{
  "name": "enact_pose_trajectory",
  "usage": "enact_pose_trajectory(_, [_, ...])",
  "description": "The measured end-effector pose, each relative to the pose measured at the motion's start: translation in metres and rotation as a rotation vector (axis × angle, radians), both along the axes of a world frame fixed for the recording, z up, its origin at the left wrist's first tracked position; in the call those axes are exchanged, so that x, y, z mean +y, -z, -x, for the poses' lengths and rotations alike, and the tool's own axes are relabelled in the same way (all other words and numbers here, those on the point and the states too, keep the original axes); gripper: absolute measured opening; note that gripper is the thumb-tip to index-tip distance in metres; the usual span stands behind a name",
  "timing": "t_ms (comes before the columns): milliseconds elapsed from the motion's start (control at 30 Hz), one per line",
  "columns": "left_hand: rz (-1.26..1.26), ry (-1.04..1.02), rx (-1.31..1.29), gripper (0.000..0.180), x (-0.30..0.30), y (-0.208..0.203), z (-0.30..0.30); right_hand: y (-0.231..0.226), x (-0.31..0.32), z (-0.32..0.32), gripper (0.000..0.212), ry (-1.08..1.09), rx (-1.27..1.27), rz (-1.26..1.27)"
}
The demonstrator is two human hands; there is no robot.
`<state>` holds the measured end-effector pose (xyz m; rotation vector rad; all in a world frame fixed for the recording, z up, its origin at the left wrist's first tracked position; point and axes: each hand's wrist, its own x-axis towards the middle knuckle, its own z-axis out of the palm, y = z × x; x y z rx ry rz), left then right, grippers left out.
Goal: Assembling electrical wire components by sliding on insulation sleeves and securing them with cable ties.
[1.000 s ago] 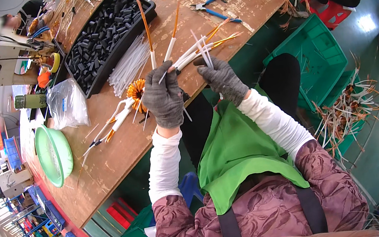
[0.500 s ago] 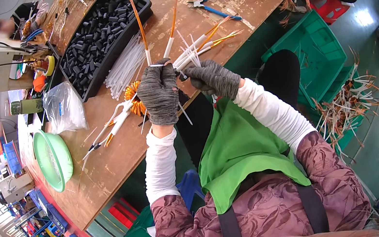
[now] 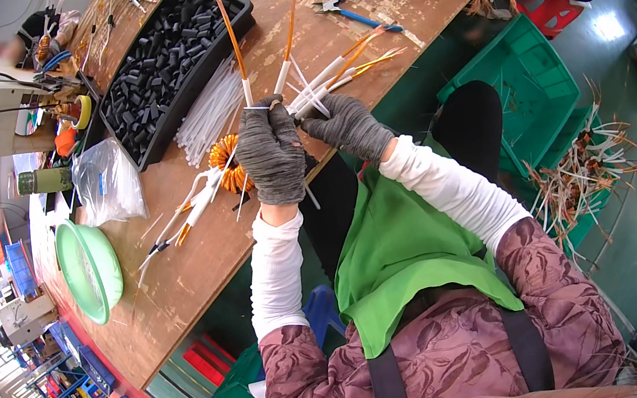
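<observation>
My left hand (image 3: 271, 155), in a grey knit glove, is closed around white-sleeved wire leads (image 3: 248, 90) whose bare copper ends point away from me. Just left of it, an orange copper-wound ring coil (image 3: 229, 165) rests by the table edge, partly hidden by the glove. My right hand (image 3: 351, 130), gloved alike, has its fingers bent together against another bundle of white-sleeved leads (image 3: 332, 72). Thin white strips (image 3: 304, 82), like cable ties, cross there and run down to its fingertips. What exactly the right fingers pinch is hidden.
Beyond my hands lie a black tray (image 3: 247, 22) of short black sleeves, loose white cable ties (image 3: 207, 113) and blue-handled cutters (image 3: 355, 5). A green basin (image 3: 116, 266) stands left. Green crates (image 3: 518, 74) and wire scraps (image 3: 581, 168) are at right. Another person sits far left.
My left hand has shifted slightly right. My right hand has turned and moved slightly down beside the leads, and fewer thin white strips stand up by its fingers.
</observation>
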<state>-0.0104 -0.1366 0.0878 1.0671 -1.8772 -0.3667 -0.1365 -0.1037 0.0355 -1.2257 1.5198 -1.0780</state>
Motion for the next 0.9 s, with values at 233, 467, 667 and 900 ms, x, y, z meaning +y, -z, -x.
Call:
enact_pose_trajectory(233, [-0.451,0.101,0.178,0.015,0.027,-0.017,-0.008,-0.004,0.009,0.001,0.021,-0.005,-0.267,-0.099])
enact_pose_trajectory(467, [-0.831,0.421,0.344,0.023,0.034,-0.022,-0.033,-0.015,0.018,0.019,0.015,-0.134,-0.989,-0.472])
enact_pose_trajectory(667, [-0.181,0.139,0.323,0.019,0.024,0.007,-0.013,-0.012,0.016,0.018,0.013,-0.164,-1.025,-0.496])
enact_pose_trajectory(900, [-0.009,0.028,0.161,0.020,0.024,0.014,-0.008,-0.014,0.018,0.020,0.011,-0.201,-1.062,-0.474])
